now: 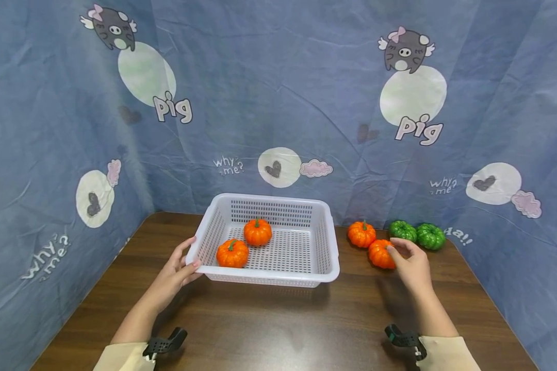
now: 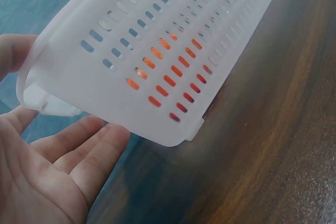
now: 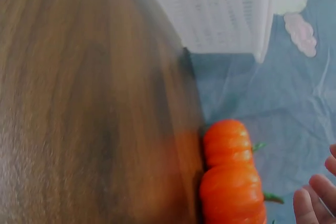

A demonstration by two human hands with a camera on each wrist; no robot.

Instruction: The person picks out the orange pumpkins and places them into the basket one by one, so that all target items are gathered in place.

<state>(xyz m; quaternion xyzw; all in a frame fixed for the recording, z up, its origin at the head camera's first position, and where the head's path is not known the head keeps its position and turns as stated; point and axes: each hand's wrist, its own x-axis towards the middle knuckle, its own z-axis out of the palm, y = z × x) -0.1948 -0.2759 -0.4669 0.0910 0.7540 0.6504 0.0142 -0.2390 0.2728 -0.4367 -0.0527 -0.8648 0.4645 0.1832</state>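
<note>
The right wrist view shows a gap, unclear from above, between the right hand [image 1: 414,264], fingers relaxed, and an orange pumpkin [image 1: 379,254]. The left hand [image 1: 173,275] grips the corner of a white basket [image 1: 269,274] holding two more orange pumpkins [image 1: 232,253]. Green pumpkins [image 1: 430,237] share the brown desk [image 1: 269,324], backed by blue printed cloth [image 1: 283,103].

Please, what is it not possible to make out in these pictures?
Head view: part of the orange pumpkin by the right hand, hidden by that hand.
Left wrist view: most of the pumpkins inside the white basket, hidden by its wall.
Right wrist view: most of the right hand, cut off by the right edge.
</note>
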